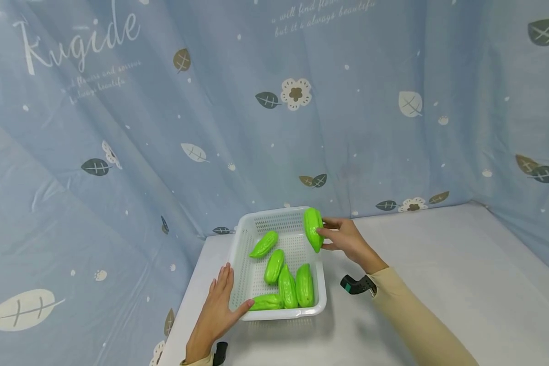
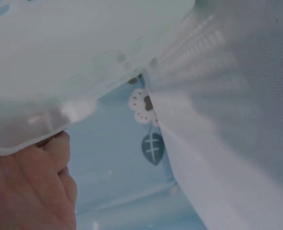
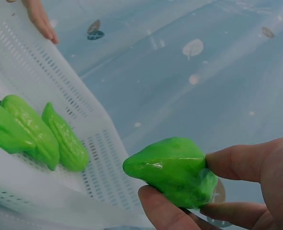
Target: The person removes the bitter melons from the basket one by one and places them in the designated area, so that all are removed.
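Observation:
My right hand point(image 1: 347, 241) pinches a bright green, ridged bitter melon point(image 1: 313, 230) between thumb and fingers. It is over the far right corner of the white plastic basket point(image 1: 302, 313). In the right wrist view this bitter melon point(image 3: 172, 170) lies sideways, its pointed tip away from the palm. Several similar bitter melons point(image 1: 274, 266) lie inside the basket, mostly toward its near side. At the basket's near left corner rests my left hand point(image 1: 217, 307), fingers extended along the left side and thumb over the rim. The left wrist view shows part of that hand point(image 2: 33, 187) below the rim.
The basket stands on a white-covered table point(image 1: 421, 254), whose surface extends to the right. A blue curtain point(image 1: 347, 127) with leaf and flower prints hangs behind and along the left. A dark strap point(image 1: 358, 284) is at the right wrist.

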A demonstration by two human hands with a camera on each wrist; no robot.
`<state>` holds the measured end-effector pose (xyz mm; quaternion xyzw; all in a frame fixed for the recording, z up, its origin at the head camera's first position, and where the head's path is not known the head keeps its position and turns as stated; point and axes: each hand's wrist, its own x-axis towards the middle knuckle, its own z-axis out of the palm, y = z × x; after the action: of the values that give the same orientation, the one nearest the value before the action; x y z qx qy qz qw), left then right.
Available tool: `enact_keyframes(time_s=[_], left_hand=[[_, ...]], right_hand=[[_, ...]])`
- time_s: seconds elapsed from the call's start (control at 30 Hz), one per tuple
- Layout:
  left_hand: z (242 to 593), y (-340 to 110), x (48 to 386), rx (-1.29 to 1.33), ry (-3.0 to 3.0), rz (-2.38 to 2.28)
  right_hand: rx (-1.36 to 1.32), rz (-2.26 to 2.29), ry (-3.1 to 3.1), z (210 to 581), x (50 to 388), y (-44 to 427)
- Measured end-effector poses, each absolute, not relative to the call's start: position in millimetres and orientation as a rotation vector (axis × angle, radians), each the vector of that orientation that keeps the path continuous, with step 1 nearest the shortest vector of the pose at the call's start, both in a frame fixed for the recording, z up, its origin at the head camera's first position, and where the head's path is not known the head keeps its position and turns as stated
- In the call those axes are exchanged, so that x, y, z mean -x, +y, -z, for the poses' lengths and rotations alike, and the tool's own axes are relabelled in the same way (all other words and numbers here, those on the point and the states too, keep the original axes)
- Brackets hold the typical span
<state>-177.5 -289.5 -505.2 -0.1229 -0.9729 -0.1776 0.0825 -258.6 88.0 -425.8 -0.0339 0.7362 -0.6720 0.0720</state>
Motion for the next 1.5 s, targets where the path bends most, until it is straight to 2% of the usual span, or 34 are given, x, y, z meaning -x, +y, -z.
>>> enact_keyframes(time_s=[0.83, 1.5], left_hand=[[506.2, -290.0, 178.4, 0.360, -2.889, 0.542], [510.2, -290.6, 180.2, 0.375, -2.872, 0.557]], right_hand=[[0.013, 2.017, 2.224, 436.4, 250.7, 120.1], [-0.088, 2.057, 2.172, 470.7, 243.0, 139.2]])
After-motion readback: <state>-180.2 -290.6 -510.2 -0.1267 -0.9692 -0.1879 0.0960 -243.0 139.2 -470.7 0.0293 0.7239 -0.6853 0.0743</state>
